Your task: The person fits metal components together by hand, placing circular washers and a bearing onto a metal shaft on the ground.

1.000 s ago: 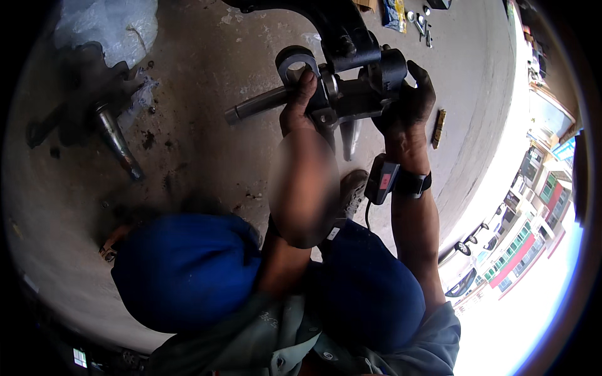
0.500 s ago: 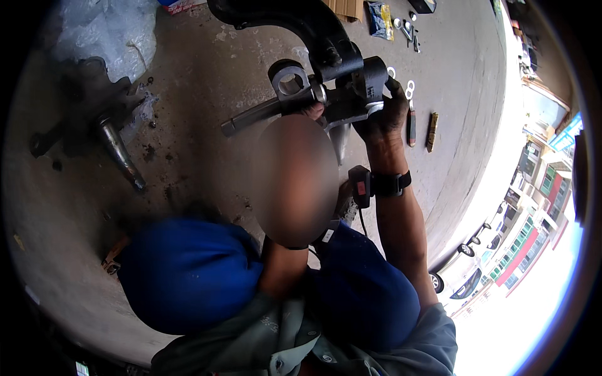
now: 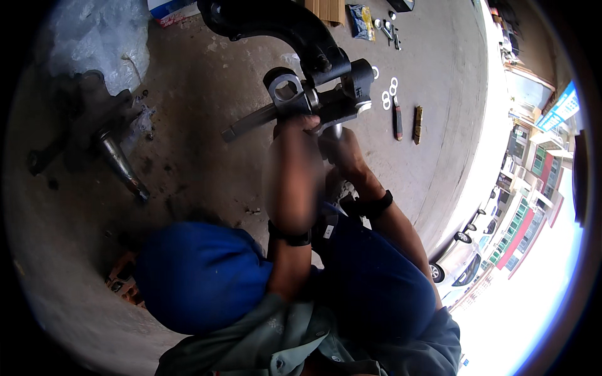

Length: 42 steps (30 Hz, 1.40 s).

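A dark steering knuckle (image 3: pixel 342 108) sits at the end of a curved black axle beam (image 3: pixel 276 30). Its ring-shaped eye (image 3: pixel 285 88) and a rod-like arm (image 3: pixel 249 123) point out on the left. My left hand (image 3: pixel 295 128) is closed on the underside of the knuckle below the eye, partly blurred. Closed around the bright spindle just below the knuckle is my right hand (image 3: pixel 340 150); the spindle's lower part is hidden behind its fingers.
Another knuckle (image 3: pixel 88 122) with a worn spindle lies on the floor at left, beside clear plastic wrap (image 3: pixel 103 47). Flat rings (image 3: pixel 386 99), a dark-handled tool (image 3: pixel 398 120), a yellowish bar (image 3: pixel 418 124), bolts (image 3: pixel 389 30) and a packet (image 3: pixel 362 22) lie at right.
My right hand has let go of the knuckle's right-hand end and come down to its spindle. The view has shifted slightly; the left hand stays under the knuckle.
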Available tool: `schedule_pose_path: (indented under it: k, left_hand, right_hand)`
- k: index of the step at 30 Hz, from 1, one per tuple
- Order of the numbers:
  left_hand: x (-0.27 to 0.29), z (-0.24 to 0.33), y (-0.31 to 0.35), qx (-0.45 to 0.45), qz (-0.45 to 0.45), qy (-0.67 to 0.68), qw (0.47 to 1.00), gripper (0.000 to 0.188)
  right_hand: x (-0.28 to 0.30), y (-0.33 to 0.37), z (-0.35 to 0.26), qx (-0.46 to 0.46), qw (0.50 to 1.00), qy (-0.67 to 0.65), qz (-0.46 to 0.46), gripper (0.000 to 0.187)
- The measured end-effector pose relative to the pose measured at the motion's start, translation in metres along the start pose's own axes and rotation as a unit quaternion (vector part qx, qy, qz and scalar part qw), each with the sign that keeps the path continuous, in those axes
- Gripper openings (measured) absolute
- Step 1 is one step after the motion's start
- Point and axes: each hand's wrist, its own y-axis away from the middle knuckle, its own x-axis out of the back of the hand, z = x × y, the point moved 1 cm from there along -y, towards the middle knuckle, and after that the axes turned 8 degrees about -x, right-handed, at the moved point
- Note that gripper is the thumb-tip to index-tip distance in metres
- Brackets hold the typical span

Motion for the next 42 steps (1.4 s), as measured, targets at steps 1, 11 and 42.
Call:
schedule_pose_path:
  k: [1, 11, 42]
  left_hand:
    - [0.002, 0.001, 0.001, -0.012, -0.001, -0.026, 1.0, 0.025]
    - [-0.003, 0.002, -0.013, -0.107, -0.016, -0.202, 0.973, 0.022]
    - [-0.032, 0.033, -0.078, 0.301, 0.302, 0.468, 0.774, 0.046]
  right_hand:
    - [-0.004, -0.007, 0.003, 0.001, 1.0, 0.002, 0.029, 0.021]
    - [-0.021, -0.062, 0.035, 0.265, 0.952, 0.072, 0.135, 0.014]
    - [-0.005, -0.035, -0.013, 0.077, 0.996, 0.031, -0.036, 0.049]
